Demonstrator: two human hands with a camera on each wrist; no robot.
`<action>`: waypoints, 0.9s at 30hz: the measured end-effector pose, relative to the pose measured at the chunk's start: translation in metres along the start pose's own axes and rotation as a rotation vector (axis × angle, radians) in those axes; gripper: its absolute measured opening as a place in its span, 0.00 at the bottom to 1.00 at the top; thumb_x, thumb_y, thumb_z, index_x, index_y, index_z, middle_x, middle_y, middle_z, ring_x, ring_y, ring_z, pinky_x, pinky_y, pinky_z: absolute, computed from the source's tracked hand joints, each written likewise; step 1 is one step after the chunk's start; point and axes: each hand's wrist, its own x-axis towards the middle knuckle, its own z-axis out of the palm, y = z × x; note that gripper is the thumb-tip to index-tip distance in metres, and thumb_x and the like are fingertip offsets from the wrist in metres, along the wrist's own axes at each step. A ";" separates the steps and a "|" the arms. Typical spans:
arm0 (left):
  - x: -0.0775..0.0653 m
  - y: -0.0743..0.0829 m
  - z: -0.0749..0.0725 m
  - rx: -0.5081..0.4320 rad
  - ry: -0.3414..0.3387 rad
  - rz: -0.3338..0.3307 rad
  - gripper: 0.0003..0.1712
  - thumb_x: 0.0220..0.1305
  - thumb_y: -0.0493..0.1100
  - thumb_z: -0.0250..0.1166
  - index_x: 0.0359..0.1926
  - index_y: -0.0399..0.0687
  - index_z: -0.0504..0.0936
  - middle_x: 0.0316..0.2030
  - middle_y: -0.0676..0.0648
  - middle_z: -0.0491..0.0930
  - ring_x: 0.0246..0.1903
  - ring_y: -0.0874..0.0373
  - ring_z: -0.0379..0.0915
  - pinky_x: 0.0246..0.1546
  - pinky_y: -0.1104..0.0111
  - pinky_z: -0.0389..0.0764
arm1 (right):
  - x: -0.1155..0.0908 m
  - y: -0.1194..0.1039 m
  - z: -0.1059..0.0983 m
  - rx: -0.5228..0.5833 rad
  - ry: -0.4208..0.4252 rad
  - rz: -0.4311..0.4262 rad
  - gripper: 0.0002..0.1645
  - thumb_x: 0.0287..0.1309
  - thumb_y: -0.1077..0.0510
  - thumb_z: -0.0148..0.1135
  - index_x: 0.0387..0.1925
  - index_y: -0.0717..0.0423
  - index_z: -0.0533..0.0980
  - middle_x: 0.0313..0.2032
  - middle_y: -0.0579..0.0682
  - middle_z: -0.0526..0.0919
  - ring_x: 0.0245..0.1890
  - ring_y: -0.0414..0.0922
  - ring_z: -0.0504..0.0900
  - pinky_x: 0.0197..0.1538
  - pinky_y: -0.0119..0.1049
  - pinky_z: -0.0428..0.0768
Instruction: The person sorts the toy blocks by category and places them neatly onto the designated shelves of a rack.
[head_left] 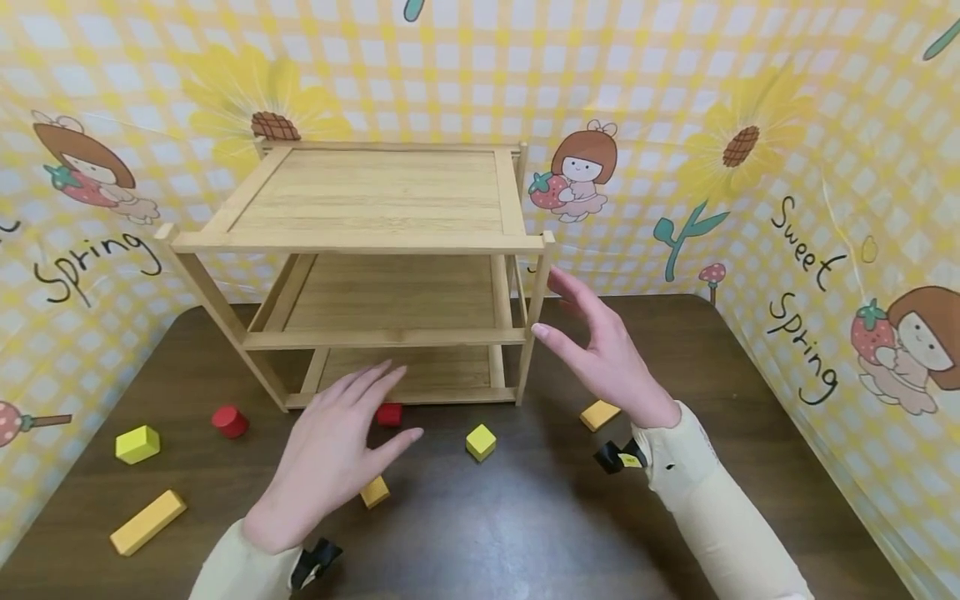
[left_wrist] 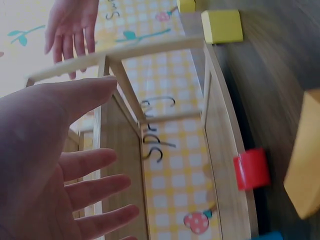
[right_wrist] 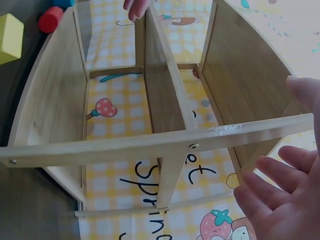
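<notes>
A three-tier wooden shelf (head_left: 375, 200) stands upright on the dark table. In front of its lower tiers my left hand (head_left: 330, 442) hovers with fingers extended and nothing in its grasp. My right hand (head_left: 611, 358) is beside the right front post, thumb and fingers spread apart; whether it touches the post I cannot tell. A red cylinder (head_left: 389, 414) lies at the shelf's bottom front edge, partly hidden by the left hand. Close below that hand is a small orange block (head_left: 374, 492). In the right wrist view, the right palm (right_wrist: 280, 210) faces the shelf's side frame.
Yellow-green blocks (head_left: 481, 442) sit before the shelf and at far left (head_left: 138, 445). Also left are another red cylinder (head_left: 230, 422) and a long orange block (head_left: 147, 522). An orange block (head_left: 600, 415) lies under the right wrist. A blue piece (left_wrist: 267, 236) shows partly. Checked cloth (head_left: 465, 67) surrounds the table.
</notes>
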 end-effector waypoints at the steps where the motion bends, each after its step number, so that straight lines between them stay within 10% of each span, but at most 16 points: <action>1: -0.002 -0.003 -0.001 0.002 0.011 -0.005 0.45 0.61 0.70 0.67 0.71 0.50 0.73 0.68 0.45 0.72 0.66 0.41 0.67 0.62 0.42 0.68 | 0.001 0.000 0.001 0.009 0.004 0.004 0.40 0.69 0.54 0.66 0.77 0.47 0.61 0.71 0.47 0.69 0.67 0.46 0.70 0.68 0.48 0.68; 27: -0.046 -0.079 -0.039 -0.019 0.092 -0.281 0.43 0.65 0.62 0.69 0.72 0.43 0.70 0.64 0.32 0.73 0.59 0.25 0.66 0.52 0.31 0.66 | 0.027 -0.011 0.022 0.372 0.077 -0.047 0.21 0.76 0.63 0.53 0.66 0.61 0.68 0.55 0.61 0.78 0.52 0.61 0.80 0.58 0.50 0.77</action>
